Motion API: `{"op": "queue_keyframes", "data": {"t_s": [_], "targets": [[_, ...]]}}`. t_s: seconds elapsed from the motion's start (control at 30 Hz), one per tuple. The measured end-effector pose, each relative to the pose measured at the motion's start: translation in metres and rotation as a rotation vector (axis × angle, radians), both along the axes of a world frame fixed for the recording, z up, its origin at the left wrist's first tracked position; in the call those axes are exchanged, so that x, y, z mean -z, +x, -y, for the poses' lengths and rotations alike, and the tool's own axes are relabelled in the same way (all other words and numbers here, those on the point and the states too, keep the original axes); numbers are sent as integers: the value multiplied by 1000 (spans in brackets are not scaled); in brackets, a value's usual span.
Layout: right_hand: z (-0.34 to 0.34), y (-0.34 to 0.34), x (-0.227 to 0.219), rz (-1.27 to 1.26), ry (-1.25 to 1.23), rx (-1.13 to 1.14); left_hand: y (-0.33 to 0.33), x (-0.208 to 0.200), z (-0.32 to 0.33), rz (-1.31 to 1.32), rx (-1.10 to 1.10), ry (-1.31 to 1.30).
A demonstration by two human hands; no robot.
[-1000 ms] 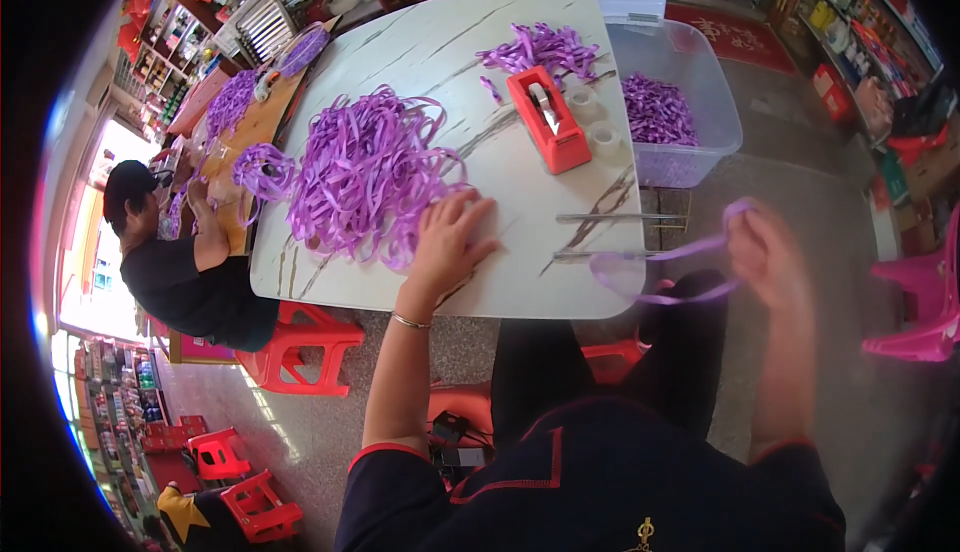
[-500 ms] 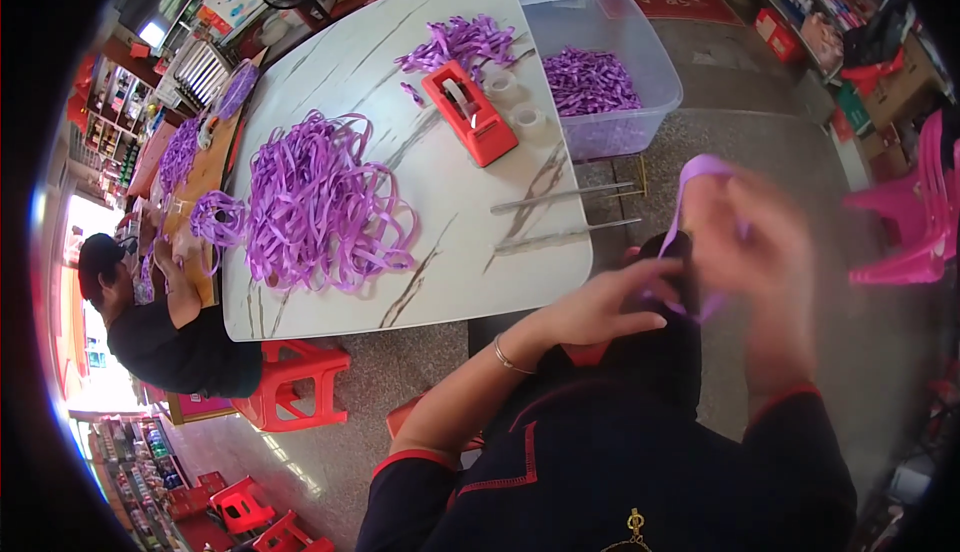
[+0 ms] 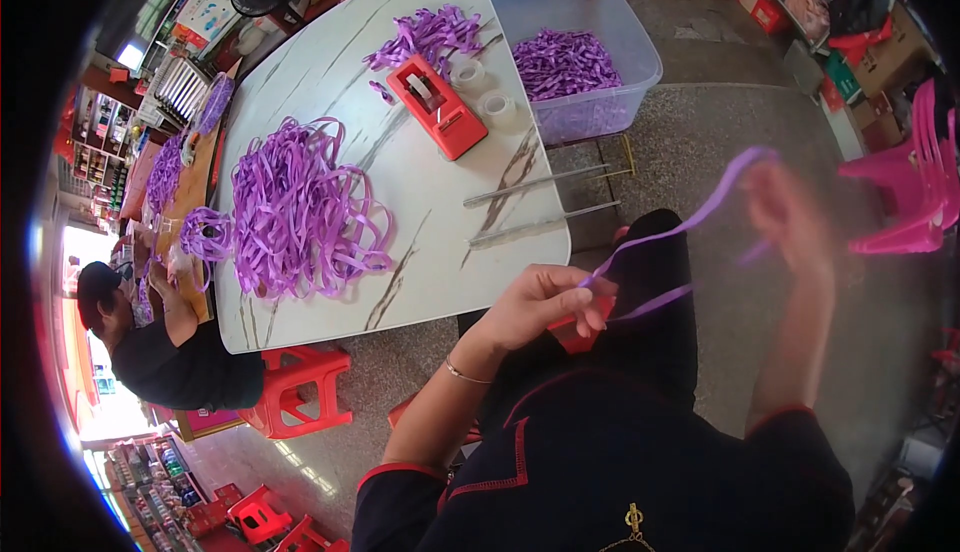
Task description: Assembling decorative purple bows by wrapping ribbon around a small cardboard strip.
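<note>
Purple ribbon (image 3: 728, 178), in left grip (image 3: 545, 304), apparently in right grip (image 3: 783, 210)

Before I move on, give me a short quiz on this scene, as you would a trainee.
1. True or false: the red tape dispenser is on the marbled table.
2. The ribbon in the air runs between:
A. the left hand and the right hand
B. the left hand and the table
C. the dispenser and the table
3. Fill in: the pile in the clear bin is ____ in colour.

Key: 1. True. 2. A. 3. Purple.
</note>
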State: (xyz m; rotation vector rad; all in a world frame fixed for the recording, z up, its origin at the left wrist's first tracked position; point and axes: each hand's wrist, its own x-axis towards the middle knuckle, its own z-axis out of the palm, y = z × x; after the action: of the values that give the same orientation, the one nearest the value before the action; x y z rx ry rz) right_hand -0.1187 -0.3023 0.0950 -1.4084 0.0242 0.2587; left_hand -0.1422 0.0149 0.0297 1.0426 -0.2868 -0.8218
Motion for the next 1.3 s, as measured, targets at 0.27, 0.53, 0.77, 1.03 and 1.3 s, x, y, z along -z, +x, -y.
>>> {"op": "queue_keyframes", "data": {"t_s": [0.27, 0.53, 0.77, 1.03, 1.3], "targets": [[-94, -17, 15, 498, -452, -338, 3, -18, 4, 41, 111, 160], [-113, -9, 19, 520, -343, -473, 4, -29, -7, 84, 105, 222], [-116, -1, 12, 447, -304, -421, 1, -14, -15, 105, 19, -75], [-112, 12, 9, 492, -411, -478, 12, -26, -7, 123, 2, 63], [-111, -19, 17, 57, -211, -163, 18, -33, 11, 641, -323, 356]]}}
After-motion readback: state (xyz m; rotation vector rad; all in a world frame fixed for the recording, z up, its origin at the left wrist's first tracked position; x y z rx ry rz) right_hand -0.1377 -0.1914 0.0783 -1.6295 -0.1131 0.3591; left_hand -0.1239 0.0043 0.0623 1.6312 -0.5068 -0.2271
